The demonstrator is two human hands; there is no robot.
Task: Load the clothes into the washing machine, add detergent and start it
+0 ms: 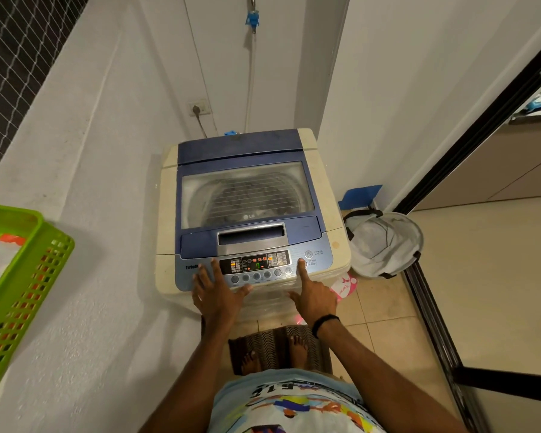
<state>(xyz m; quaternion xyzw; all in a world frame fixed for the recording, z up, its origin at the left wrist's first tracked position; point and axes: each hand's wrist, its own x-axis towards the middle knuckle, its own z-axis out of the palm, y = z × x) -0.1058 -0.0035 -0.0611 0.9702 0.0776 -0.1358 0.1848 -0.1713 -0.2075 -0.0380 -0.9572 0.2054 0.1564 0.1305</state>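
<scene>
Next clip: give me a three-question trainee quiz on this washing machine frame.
1. True or false: the lid is open.
2. The right hand has its index finger on: A) the power button, B) the start/pause button, C) the lid handle.
3. Where does the left hand rest?

Key: 1. False, it is shut. 2. B. 3. Flat on the left end of the control panel.
</scene>
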